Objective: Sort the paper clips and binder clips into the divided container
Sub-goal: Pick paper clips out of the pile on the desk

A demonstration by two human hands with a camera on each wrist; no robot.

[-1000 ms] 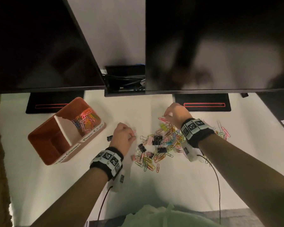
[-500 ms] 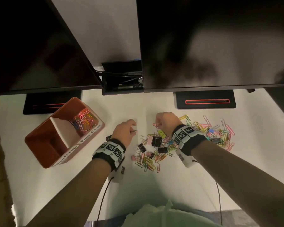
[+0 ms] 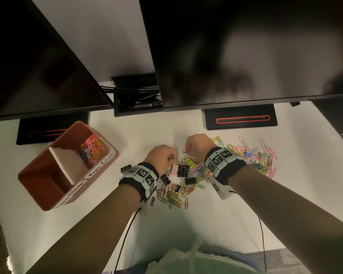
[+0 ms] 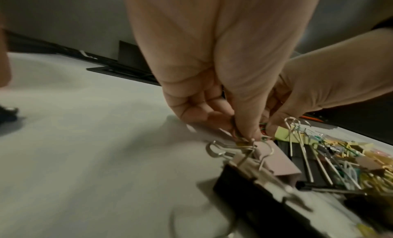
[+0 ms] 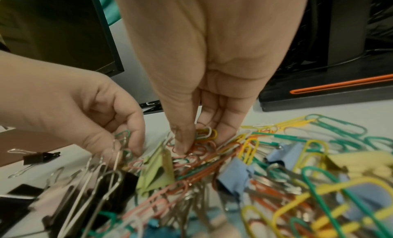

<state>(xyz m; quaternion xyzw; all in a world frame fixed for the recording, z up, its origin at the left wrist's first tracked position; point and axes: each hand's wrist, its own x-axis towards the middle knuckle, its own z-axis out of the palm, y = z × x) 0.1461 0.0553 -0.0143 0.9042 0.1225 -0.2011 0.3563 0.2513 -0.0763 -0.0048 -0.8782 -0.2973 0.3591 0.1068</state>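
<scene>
A mixed pile of coloured paper clips and binder clips lies mid-desk, with more paper clips spread to the right. My left hand is at the pile's left edge and pinches a few small paper clips, one of them green. Close beside it, my right hand pinches reddish paper clips at the pile's far edge. The orange divided container stands at the left. Its far compartment holds paper clips. Its near compartment looks empty. A pink binder clip lies just below my left fingers.
Two dark monitors overhang the back of the desk, and their black bases stand behind the clips. One black binder clip lies alone left of my left wrist. Wrist cables trail toward the front edge.
My right hand has moved left across the pile and my left hand has moved right, so the two now nearly meet at the pile's far left edge.
</scene>
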